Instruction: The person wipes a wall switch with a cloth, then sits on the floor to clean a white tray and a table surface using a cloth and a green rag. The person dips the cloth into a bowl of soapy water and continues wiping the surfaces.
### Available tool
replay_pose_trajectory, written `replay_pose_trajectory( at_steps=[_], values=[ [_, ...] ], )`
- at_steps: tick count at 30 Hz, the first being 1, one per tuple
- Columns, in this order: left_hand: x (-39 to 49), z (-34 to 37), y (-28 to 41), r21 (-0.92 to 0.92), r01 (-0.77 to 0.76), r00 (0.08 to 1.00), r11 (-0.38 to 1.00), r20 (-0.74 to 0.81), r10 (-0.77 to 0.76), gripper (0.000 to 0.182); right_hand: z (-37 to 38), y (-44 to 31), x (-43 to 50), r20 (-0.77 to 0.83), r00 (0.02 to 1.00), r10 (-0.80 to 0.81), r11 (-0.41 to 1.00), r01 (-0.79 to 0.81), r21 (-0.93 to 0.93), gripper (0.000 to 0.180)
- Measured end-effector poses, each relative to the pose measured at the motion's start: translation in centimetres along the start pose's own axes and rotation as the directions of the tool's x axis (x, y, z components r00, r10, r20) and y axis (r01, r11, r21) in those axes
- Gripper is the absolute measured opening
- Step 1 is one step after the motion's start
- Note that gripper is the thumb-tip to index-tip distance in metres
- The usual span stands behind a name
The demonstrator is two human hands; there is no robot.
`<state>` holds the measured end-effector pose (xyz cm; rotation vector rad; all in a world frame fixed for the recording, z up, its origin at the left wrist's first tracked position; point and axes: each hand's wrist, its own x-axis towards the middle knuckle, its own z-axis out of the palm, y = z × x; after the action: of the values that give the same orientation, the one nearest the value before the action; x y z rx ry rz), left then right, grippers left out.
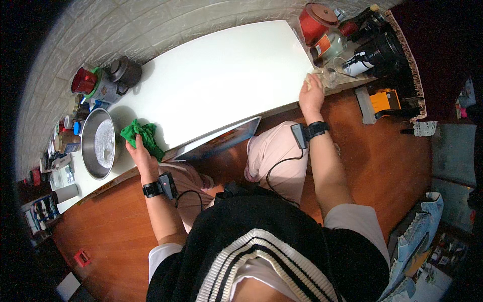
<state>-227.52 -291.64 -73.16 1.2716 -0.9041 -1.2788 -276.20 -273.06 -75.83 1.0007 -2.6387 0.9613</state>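
A crumpled green cloth (145, 137) is in my left hand (142, 154), held just over the front left part of the white tabletop (226, 83). Beside it on the left stands a steel basin (85, 151) with white suds (104, 143) inside. My right hand (312, 96) is at the tabletop's front right corner. Its fingers are curled on a pale crumpled thing (308, 82), whose material is unclear, and which my fingers partly cover. Each wrist wears a strapped device with a cable.
Jars (68, 141), a dark lidded pot (126, 71) and a green-rimmed container (107, 90) crowd the left end. On the right are a red round tin (319, 22), a glass bottle (332, 43) and a black appliance (377, 53). A picture panel (226, 137) leans below the front edge.
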Motion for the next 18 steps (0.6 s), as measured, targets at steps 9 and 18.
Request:
replay_pose_trajectory(
  at_steps=[9,18],
  values=[
    [-0.5,1.0,0.6,-0.023,0.027,0.999,0.999,-0.028,-0.027,0.038,4.1,-13.0,-5.8,0.171,0.944,-0.283,0.933,0.229,0.278,0.027],
    [-0.7,0.5,0.5,-0.071,0.054,0.998,0.996,-0.041,-0.057,0.038,2.7,-6.0,0.7,0.143,0.989,-0.029,0.856,-0.049,0.515,0.035]
  ],
)
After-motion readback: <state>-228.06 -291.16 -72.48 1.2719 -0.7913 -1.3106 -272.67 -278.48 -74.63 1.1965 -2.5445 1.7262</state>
